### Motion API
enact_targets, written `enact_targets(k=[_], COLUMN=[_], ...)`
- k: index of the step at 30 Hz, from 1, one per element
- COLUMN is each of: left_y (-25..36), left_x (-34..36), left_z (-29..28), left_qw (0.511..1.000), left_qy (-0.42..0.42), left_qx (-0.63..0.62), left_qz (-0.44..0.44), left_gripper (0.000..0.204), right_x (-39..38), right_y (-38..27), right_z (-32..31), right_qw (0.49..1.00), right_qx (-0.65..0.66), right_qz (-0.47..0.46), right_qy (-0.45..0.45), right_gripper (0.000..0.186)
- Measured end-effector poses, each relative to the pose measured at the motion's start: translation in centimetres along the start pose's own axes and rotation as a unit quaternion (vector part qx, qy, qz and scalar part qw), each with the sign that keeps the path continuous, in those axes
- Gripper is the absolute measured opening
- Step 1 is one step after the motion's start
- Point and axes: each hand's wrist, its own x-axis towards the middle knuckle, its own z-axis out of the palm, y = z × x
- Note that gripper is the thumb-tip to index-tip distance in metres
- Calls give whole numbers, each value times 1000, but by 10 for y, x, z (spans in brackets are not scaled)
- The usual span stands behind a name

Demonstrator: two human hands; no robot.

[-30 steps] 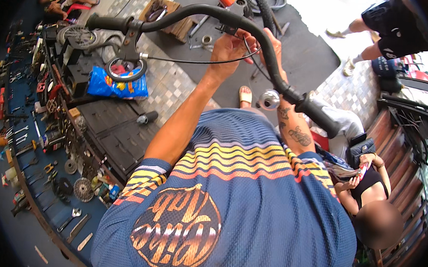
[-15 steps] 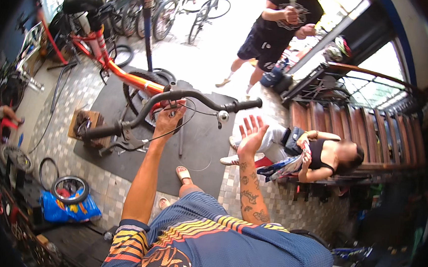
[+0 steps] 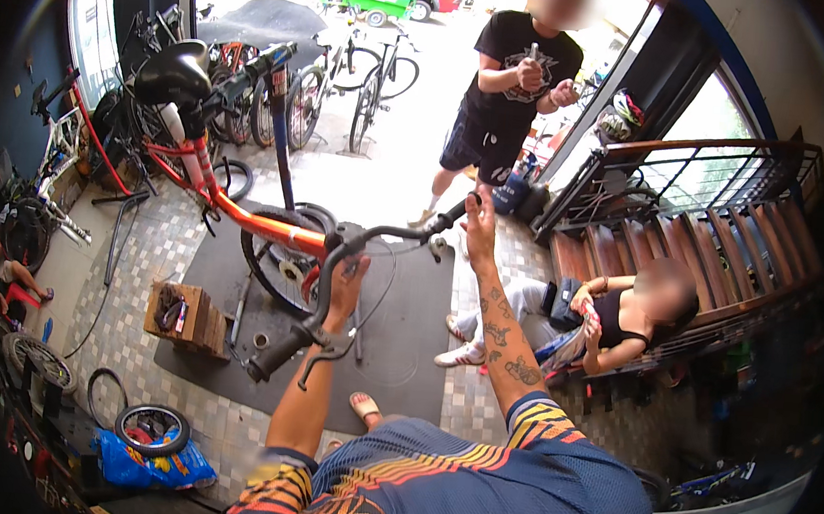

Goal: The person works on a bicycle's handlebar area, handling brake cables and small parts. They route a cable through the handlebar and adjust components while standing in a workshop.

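The orange bicycle (image 3: 280, 232) is held up at the left with its black handlebar (image 3: 333, 261) turned toward me. My left hand (image 3: 348, 286) is behind the handlebar's left side, below the orange frame; its fingers point up and look loosely spread, partly hidden by the bar. My right hand (image 3: 478, 225) is raised at the tip of the right grip (image 3: 455, 214), fingers extended upward; I cannot tell whether it touches the grip. The left grip (image 3: 279, 358) hangs near my left forearm, with a brake lever beside it. A thin cable loops from the bar.
A wooden block (image 3: 188, 318) stands on the dark mat (image 3: 399, 304). One person (image 3: 525, 74) stands ahead; another person (image 3: 618, 314) sits by the wooden stairs (image 3: 700, 239). A small wheel (image 3: 153, 430) lies on a blue bag (image 3: 144, 467). Several bicycles (image 3: 366, 91) are parked behind.
The handlebar has turned, its left grip swinging nearer to me. My right hand has moved up to the right grip's end. My view has tilted up.
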Motion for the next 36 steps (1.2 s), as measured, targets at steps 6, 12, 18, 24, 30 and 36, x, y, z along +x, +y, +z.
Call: enact_targets(k=[6,12,18,24,30,36], left_y=[-20,-24,-22,-10,10,4], left_x=[-2,-7,-15,-15,-11,-10], left_z=[4,13,-4,5,11,22], left_qw=[999,989,990,990,990,996], left_qy=[34,34,-10,37,69,43], left_qx=[-27,-131,139,-95,-69,-35], left_qz=[-20,-68,-7,-95,-101,-75], left_gripper=[26,29,43,30,45,50], right_x=[3,-23,-45,-36,-35,-33], right_y=[16,3,8,4,-11,-10], right_z=[12,23,27,24,32,32], right_qw=[994,993,979,981,980,981], right_qx=[113,62,103,60,119,129], right_qz=[2,-60,-49,-157,-118,-105], right_qy=[-3,85,168,95,104,98], right_gripper=[42,38,27,37,36,40])
